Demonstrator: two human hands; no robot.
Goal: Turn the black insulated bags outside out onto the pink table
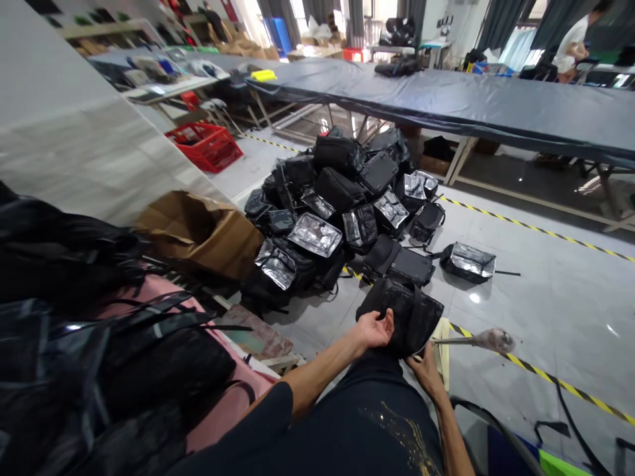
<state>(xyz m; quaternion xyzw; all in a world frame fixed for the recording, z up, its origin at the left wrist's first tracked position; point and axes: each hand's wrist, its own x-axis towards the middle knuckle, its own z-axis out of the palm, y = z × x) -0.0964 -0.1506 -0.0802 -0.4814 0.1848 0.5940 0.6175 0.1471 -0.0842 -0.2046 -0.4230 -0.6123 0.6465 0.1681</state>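
Observation:
I hold a black fabric bag in front of my lap, low in the middle of the head view. My left hand curls over the bag's left edge, fingers closed on the fabric. My right hand is under the bag's lower right corner, fingers pinched on it; part of the hand is hidden by the bag. A thin stick-like tool with a pale blurred end lies or sticks out just right of the bag.
A heap of black bags with silver lining lies on the tiled floor ahead. More black bags are stacked at my left on a pink surface. A cardboard box, a red crate and long dark tables stand beyond. A person is far back right.

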